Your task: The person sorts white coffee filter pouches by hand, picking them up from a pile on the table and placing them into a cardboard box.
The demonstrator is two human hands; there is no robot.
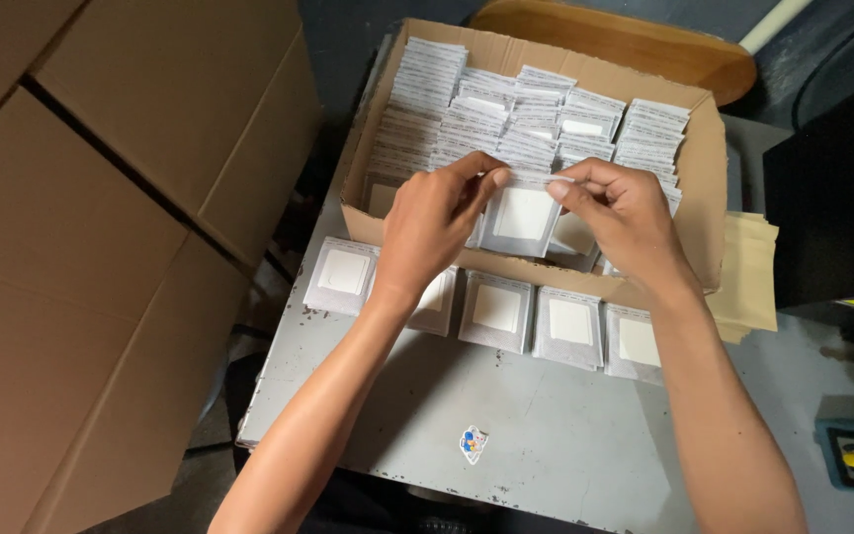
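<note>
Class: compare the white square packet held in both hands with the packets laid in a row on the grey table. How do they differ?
The held packet is lifted over the cardboard box, pinched by the left hand and right hand; the row packets lie flat, untouched. The held one is tilted towards the camera; the row sits side by side. All look alike: white and square.

Left hand covers part of one flat white packet in the table row — packet print in the cardboard box too small to read.

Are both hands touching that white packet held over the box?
Touching. Head view: left hand and right hand fingertips pinch the packet's top edge.
</note>
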